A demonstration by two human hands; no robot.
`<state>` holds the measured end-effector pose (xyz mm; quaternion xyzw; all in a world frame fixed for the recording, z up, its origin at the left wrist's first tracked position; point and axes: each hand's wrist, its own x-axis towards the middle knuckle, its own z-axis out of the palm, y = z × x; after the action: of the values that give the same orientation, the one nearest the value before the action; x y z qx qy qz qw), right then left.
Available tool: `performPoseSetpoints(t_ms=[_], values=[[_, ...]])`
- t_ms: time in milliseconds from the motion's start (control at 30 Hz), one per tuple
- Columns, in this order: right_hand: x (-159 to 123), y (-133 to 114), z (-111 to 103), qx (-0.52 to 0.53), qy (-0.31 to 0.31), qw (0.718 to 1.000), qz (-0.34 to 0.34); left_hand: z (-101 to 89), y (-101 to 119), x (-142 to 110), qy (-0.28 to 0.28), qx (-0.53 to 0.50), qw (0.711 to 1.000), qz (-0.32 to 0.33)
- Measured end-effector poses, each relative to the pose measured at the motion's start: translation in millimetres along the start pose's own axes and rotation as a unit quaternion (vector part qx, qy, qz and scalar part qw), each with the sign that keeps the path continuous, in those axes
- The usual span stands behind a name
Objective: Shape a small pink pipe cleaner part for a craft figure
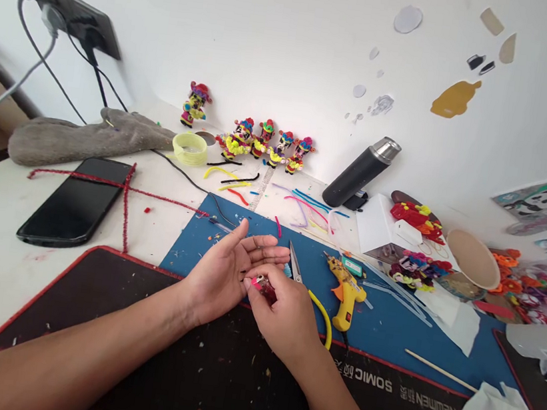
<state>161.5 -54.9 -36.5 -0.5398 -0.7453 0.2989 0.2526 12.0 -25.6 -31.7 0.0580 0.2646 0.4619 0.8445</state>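
Note:
My left hand (233,263) lies palm up over the edge of the blue cutting mat (388,328), fingers stretched out and apart. My right hand (284,314) is curled beside it, pinching a small red-and-pink craft piece (262,287) against the left palm's heel. Scissors (296,265) lie just beyond the right hand's knuckles. A yellow glue gun (345,292) rests to the right on the mat.
A black phone (75,199) and a red pipe-cleaner cross (126,196) lie left. Several small figurines (266,143) stand by the wall, with loose pipe cleaners (303,205), a black flask (361,171), a paper cup (473,258) and a wooden stick (438,370).

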Motion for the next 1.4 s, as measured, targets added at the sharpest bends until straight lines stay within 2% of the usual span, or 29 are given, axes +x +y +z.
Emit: performPoseSetpoints(t_ms=[400, 600, 1000, 1400], values=[[0.2, -2.5, -3.5, 0.014, 0.007, 1.000, -0.016, 0.1, 0.9, -0.1, 0.010, 0.001, 1.000, 0.006], [-1.3, -1.4, 0.9, -0.005, -0.002, 1.000, -0.003, -1.2, -1.6, 0.2, -0.009, 0.003, 1.000, 0.001], [-0.1, 1.1, 4.7, -0.005, 0.005, 1.000, 0.017, -2.6, -3.4, 1.9, -0.009, -0.005, 1.000, -0.005], [1.5, 0.1, 1.6, 0.058, 0.027, 0.998, 0.015, 4.4, 0.3, -1.7, 0.017, -0.005, 1.000, -0.006]])
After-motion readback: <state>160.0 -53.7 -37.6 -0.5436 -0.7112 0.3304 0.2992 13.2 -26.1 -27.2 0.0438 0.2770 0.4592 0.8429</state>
